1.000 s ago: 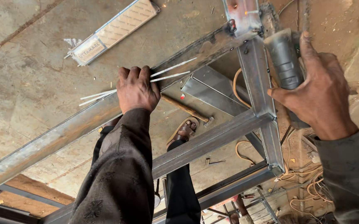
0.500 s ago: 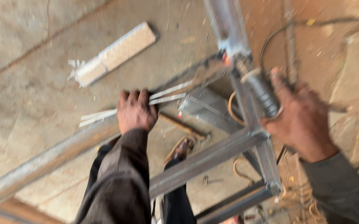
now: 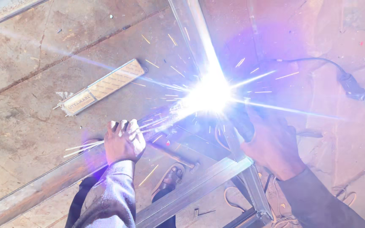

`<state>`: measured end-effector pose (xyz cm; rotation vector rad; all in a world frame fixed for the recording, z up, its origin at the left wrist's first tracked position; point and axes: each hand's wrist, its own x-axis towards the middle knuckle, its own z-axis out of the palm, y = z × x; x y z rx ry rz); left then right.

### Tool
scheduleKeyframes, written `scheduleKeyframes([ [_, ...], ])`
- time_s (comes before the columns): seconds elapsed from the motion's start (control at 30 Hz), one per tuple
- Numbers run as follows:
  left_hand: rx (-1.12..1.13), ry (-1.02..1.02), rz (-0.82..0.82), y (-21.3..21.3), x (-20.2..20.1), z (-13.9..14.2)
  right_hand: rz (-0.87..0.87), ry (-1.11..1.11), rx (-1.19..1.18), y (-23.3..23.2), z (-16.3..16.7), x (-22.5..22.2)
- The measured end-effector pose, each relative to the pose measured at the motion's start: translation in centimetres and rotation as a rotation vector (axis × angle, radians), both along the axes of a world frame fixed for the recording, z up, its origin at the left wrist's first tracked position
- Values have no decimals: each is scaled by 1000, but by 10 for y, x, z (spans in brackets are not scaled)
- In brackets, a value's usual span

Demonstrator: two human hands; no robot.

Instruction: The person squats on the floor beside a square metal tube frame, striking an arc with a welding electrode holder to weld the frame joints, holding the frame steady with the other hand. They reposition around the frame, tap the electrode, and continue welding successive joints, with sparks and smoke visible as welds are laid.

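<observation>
A blinding white-blue welding arc (image 3: 210,93) burns at a joint of the grey steel tube frame (image 3: 191,191), throwing sparks. My right hand (image 3: 271,141) is closed around the dark electrode holder (image 3: 242,122) just right of the arc. My left hand (image 3: 123,141) grips a bundle of thin welding rods (image 3: 85,147) and presses on the long frame tube (image 3: 34,192). The joint itself is hidden by glare.
A flat rod packet (image 3: 102,86) lies on the concrete floor (image 3: 22,122). A hammer (image 3: 176,157) lies under the frame near my sandalled foot (image 3: 169,179). A dark cable with a connector (image 3: 351,86) runs at the right. Loose wires (image 3: 233,198) lie below.
The arc has struck at the joint, where there was none before. My right hand has brought the holder down onto the frame joint. The left hand still holds the rods on the tube.
</observation>
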<state>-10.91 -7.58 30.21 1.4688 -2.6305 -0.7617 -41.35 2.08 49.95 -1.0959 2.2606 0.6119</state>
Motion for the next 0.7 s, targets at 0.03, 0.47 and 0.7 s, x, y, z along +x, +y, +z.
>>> scheduleKeyframes([
  [0.03, -10, 18, 4, 0, 1, -2, -20, 5, 65, -1, 0, 0],
  [0.47, -7, 0, -24, 2, 1, -9, -21, -12, 11, -9, -5, -3],
  [0.7, 81, -46, -13, 0, -1, -5, -23, -26, 37, 2, -14, -7],
])
